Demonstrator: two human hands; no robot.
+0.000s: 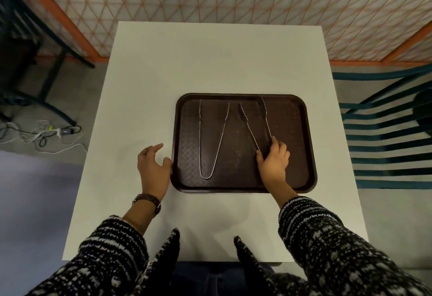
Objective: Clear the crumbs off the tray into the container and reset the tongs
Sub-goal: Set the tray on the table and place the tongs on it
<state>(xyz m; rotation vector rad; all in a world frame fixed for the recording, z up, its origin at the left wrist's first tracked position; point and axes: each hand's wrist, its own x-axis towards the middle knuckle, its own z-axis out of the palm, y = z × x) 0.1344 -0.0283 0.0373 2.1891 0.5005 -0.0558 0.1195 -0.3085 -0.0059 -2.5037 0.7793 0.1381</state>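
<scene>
A dark brown tray (297, 146) lies on the white table (210, 62). Two metal tongs rest on it, tips pointing away from me. The left tongs (201, 137) lie spread in a narrow V, untouched. The right tongs (253, 127) have scalloped tips, and my right hand (272, 162) is closed around their hinge end. My left hand (153, 167) rests on the table with fingers apart, its thumb touching the tray's left rim. Faint pale specks show on the tray floor near its middle. No container is in view.
A teal slatted chair (385, 132) stands to the right of the table. Cables and a charger (58, 131) lie on the floor to the left, by a dark table base (46, 90). A lattice partition runs behind the table.
</scene>
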